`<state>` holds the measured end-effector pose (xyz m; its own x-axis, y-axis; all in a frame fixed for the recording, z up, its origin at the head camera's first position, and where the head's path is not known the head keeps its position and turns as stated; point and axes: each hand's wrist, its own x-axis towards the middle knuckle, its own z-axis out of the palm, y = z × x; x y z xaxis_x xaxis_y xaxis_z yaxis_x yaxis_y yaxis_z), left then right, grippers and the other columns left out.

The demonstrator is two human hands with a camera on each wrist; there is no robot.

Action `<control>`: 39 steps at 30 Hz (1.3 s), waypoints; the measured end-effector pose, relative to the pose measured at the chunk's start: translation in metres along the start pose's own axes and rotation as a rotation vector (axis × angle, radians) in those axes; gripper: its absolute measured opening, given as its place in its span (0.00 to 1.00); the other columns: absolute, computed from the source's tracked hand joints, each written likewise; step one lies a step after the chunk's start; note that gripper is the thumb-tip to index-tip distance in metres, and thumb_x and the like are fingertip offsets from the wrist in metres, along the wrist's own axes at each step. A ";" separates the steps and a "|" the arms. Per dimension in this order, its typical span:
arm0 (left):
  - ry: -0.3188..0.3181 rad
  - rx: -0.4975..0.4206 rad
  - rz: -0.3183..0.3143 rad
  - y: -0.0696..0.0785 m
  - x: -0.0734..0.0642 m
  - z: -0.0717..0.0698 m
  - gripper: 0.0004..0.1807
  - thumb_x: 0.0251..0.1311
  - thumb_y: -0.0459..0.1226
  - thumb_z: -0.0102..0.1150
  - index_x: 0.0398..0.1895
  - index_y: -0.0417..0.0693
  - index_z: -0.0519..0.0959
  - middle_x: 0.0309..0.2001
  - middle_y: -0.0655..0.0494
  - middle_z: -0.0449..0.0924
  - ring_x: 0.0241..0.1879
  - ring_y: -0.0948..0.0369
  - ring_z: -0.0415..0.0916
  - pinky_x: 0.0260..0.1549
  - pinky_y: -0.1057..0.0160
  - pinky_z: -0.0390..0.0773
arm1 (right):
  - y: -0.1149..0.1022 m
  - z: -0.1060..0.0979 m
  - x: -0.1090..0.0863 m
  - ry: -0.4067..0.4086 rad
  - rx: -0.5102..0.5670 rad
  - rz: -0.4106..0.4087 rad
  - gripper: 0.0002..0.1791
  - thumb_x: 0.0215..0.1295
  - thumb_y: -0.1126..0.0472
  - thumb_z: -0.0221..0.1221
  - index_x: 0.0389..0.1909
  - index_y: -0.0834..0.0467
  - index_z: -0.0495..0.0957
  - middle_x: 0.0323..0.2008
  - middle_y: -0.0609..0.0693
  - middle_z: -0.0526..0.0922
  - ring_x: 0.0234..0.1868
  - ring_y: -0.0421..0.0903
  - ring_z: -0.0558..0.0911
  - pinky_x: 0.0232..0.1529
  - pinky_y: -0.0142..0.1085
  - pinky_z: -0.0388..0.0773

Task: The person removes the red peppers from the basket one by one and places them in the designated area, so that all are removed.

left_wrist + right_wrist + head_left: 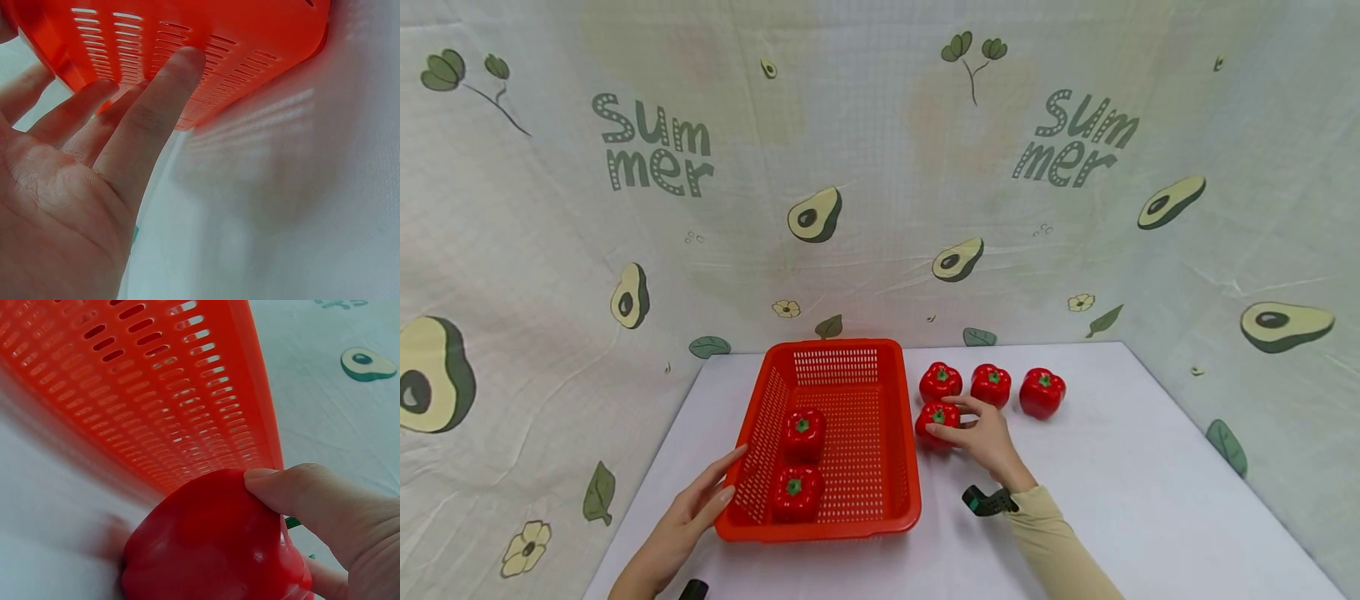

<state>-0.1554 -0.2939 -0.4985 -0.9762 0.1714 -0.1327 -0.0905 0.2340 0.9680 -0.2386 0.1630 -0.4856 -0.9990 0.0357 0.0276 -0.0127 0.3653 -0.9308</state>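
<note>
A red plastic basket (857,530) with slotted walls stands on the white table, and two red bell peppers (803,433) lie along its left side. My left hand (681,521) is at the basket's left wall, its fingers extended; in the left wrist view the fingertips touch the slotted side. Just outside the right wall, my right hand (988,437) holds a red bell pepper (206,544) between thumb and fingers. The thumb presses on its upper side in the right wrist view, while most of the other fingers are hidden behind it there.
Three more red bell peppers (1042,393) sit in a row at the back, right of the basket. Behind the white table (1120,483) hangs a pale cloth (880,275) printed with avocados. A black band (991,501) is on the right wrist.
</note>
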 end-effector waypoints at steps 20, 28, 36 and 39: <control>-0.003 0.003 0.009 -0.001 0.000 0.000 0.29 0.72 0.47 0.53 0.75 0.69 0.61 0.76 0.59 0.54 0.74 0.46 0.52 0.54 0.53 0.78 | 0.002 0.000 -0.003 -0.002 0.008 -0.001 0.39 0.48 0.43 0.76 0.62 0.49 0.77 0.56 0.51 0.78 0.44 0.55 0.81 0.35 0.41 0.85; 0.001 0.005 -0.002 -0.001 -0.001 0.001 0.30 0.72 0.47 0.54 0.75 0.71 0.61 0.76 0.60 0.54 0.74 0.47 0.52 0.55 0.52 0.78 | 0.003 -0.002 -0.004 0.000 0.009 0.008 0.40 0.46 0.41 0.76 0.63 0.46 0.76 0.57 0.53 0.77 0.46 0.55 0.81 0.37 0.45 0.86; 0.005 0.024 0.014 -0.001 0.000 0.001 0.29 0.72 0.48 0.54 0.74 0.71 0.61 0.76 0.62 0.55 0.75 0.49 0.52 0.54 0.54 0.78 | 0.001 -0.011 -0.004 -0.008 -0.005 -0.013 0.40 0.49 0.41 0.75 0.63 0.48 0.75 0.58 0.56 0.77 0.52 0.58 0.80 0.40 0.49 0.85; 0.007 0.025 0.007 -0.001 0.000 0.001 0.30 0.71 0.48 0.54 0.74 0.71 0.61 0.76 0.62 0.55 0.74 0.49 0.52 0.53 0.54 0.79 | -0.005 -0.016 -0.004 -0.012 -0.030 -0.020 0.40 0.49 0.41 0.75 0.64 0.49 0.75 0.60 0.58 0.76 0.53 0.59 0.80 0.41 0.47 0.85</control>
<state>-0.1548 -0.2935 -0.4992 -0.9781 0.1666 -0.1248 -0.0791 0.2570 0.9632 -0.2334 0.1759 -0.4752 -0.9990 0.0167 0.0419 -0.0320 0.3936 -0.9187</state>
